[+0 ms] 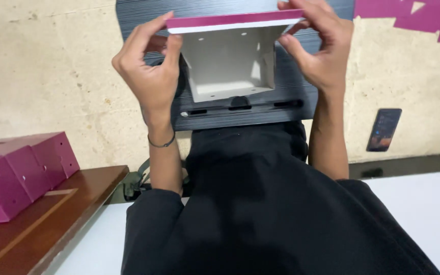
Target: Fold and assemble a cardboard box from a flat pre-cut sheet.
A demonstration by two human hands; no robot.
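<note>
I hold a half-folded cardboard box (228, 61) up in front of me, white-grey inside with a magenta outer flap (232, 21) along its top. My left hand (151, 71) pinches the flap's left end and the box's left wall. My right hand (317, 48) grips the flap's right end with fingers curled over it. Behind the box lies a dark ribbed panel (291, 97) with slots along its near edge. My black sleeves and lap fill the lower middle of the view.
Several finished magenta boxes (19, 170) sit on a brown wooden board (72, 203) at the left. A phone (383, 129) lies on the beige floor at the right. Magenta sheet scraps (423, 15) lie at the top right. A white surface (423, 203) spans the lower right.
</note>
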